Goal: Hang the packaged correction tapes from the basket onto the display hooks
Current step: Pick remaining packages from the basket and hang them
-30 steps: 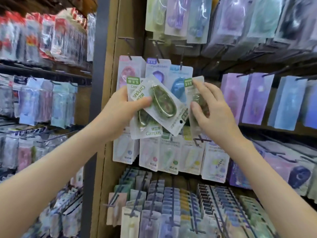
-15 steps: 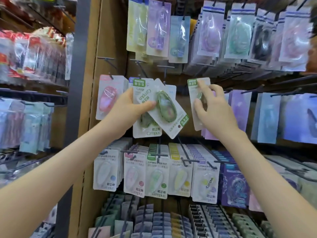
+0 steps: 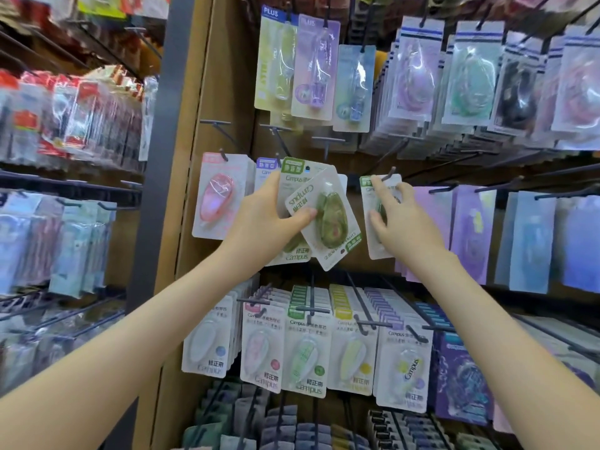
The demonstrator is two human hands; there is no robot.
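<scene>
Here the left grip (image 3: 259,219) holds two green correction tape packs (image 3: 331,222) fanned out, with the thumb pressed across the front one. The right grip (image 3: 402,222) pinches a third green pack (image 3: 378,248) upright, its top edge at the tip of a display hook (image 3: 389,174).

The tilted pack (image 3: 328,222) in the left hand (image 3: 259,219) is white with green print, a green corner tab and a mottled olive dispenser; the second pack (image 3: 375,246) in the right hand (image 3: 406,225) has a matching green header. A pink pack (image 3: 216,196) hangs against the tan wooden panel (image 3: 224,92), beside a grey post (image 3: 162,125). The lower row of white cards (image 3: 303,355) shows blue, pink, green, yellow and purple dots, with lilac packs (image 3: 470,235) and pale blue packs (image 3: 532,241) to the right.
</scene>
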